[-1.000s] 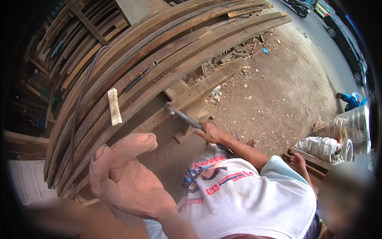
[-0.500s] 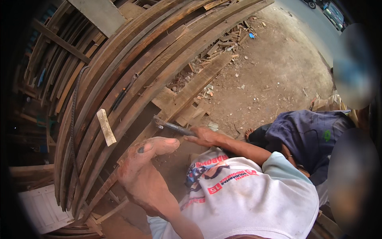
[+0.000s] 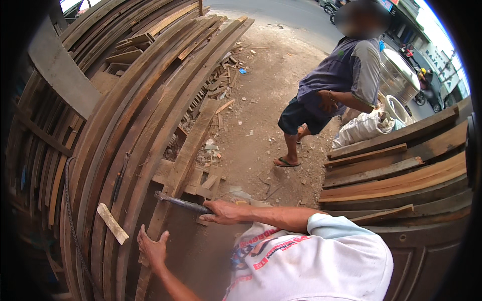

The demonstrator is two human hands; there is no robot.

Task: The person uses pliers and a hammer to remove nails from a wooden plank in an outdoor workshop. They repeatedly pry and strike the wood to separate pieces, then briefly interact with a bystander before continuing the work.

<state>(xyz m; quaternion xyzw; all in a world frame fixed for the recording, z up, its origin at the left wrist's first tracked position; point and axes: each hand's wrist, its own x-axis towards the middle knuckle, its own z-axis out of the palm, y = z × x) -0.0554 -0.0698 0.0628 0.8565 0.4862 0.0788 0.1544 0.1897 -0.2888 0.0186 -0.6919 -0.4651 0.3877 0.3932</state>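
My right hand is closed round the handle of a hammer. Its metal head points left, over a narrow wooden beam that slants below it. Lower and to the left, my left hand has its fingers apart and holds nothing. It is close to the edge of the long stacked beams; whether it touches the wood I cannot tell. Just left of that hand a short pale wood strip lies across the beams. A thin dark-handled tool rests on them farther up.
Another person stands on the dirt ground ahead to the right, by a white sack. Planks are stacked at the right, above a brown panelled door. Wood scraps litter the ground beside the beams. Beyond runs a road.
My left hand has dropped from close before the view down toward the beams. The view has tilted up and shifted right, showing more of the other person. The hammer stays in my right hand.
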